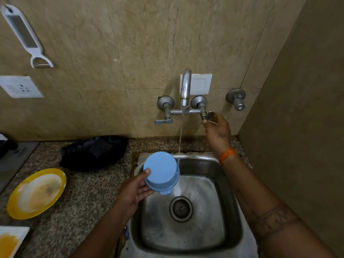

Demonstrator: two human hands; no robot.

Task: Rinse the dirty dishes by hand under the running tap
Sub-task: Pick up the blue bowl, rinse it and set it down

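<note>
My left hand [134, 190] holds a light blue plastic bowl [161, 172] tilted with its base toward me, over the left side of the steel sink [229, 229]. A thin stream of water [180, 138] falls from the chrome tap spout [185, 88] and lands just right of the bowl's rim. My right hand [217, 130] is raised to the wall and grips the right tap handle [210, 116]. An orange thread band circles that wrist.
A yellow plate [36, 193] with food stains lies on the granite counter at the left. A white plate [9, 241] with an orange smear sits at the bottom left corner. A black pan [95, 151] rests behind them. A second valve [236, 98] sticks out of the wall at right.
</note>
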